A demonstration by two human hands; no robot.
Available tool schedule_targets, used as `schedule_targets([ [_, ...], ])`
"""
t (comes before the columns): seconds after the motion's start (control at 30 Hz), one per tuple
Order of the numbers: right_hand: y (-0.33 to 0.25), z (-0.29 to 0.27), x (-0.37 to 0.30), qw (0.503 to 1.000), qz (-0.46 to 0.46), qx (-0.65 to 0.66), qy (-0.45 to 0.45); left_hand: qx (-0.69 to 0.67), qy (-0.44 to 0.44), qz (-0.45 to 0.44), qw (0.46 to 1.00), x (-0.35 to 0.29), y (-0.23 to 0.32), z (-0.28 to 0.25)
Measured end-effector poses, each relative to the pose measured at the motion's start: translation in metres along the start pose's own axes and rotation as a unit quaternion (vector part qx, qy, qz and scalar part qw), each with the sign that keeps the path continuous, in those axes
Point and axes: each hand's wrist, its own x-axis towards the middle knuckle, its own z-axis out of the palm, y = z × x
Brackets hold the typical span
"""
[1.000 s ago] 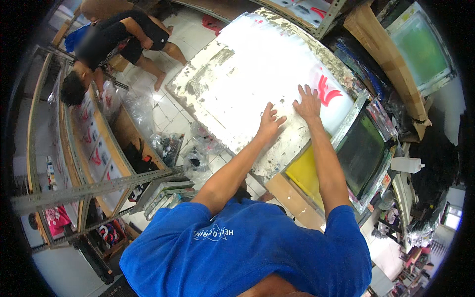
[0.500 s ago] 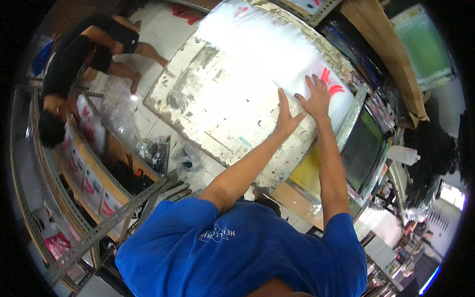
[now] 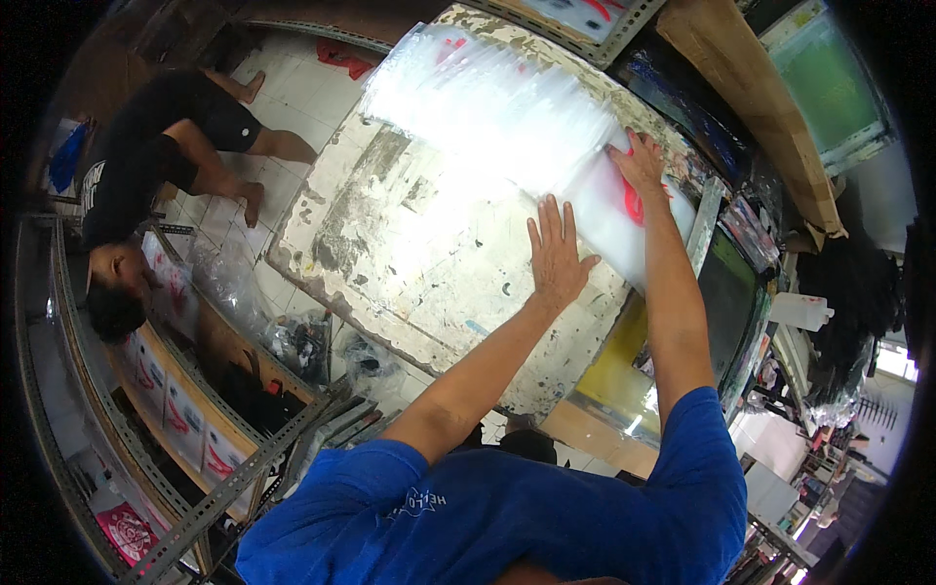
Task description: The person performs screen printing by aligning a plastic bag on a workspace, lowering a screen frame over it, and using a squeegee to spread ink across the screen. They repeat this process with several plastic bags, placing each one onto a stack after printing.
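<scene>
Head view: handling of the translucent white plastic sheets with red prints (image 3: pixel 468 107) looks partway along, I'd judge. Many lie overlapping in a fanned band along the far side of the whitish, paint-flecked desk (image 3: pixel 419 263); the right end, with its bold red mark, looks less spread, so some may be left, though glare hides how much. Two bare hands are there: the left hand (image 3: pixel 560 261) is palm down by the sheets' near edge, its grip released; the right hand (image 3: pixel 641 168) rests on the right end, fingers spread, its grip loose too. Counting: one desk, one band of sheets too overlapped to number, one yellow panel (image 3: pixel 612 351), one green-meshed framed screen (image 3: pixel 824 93), one whitish plastic jug (image 3: pixel 801 311), one co-worker in black clothes (image 3: pixel 146 161) at the left
</scene>
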Motion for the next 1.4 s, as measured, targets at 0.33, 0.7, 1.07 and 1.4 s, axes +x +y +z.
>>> schedule_targets([
  [0.33,-0.08,0.018,0.004,0.995,-0.075,0.072,0.007,-0.022,0.068,-0.051,0.996,0.019,-0.021,-0.004],
  [0.7,-0.077,0.004,-0.027,0.992,-0.066,-0.042,0.095,-0.025,0.125,-0.01,0.992,0.018,-0.027,0.001],
  [1.07,-0.048,-0.063,-0.241,0.974,-0.148,0.137,0.106,0.029,0.204,0.063,0.977,0.015,-0.042,0.015],
  [1.4,0.144,-0.11,-0.471,0.977,-0.082,0.148,0.132,0.174,0.178,0.083,0.965,0.024,-0.067,0.022],
])
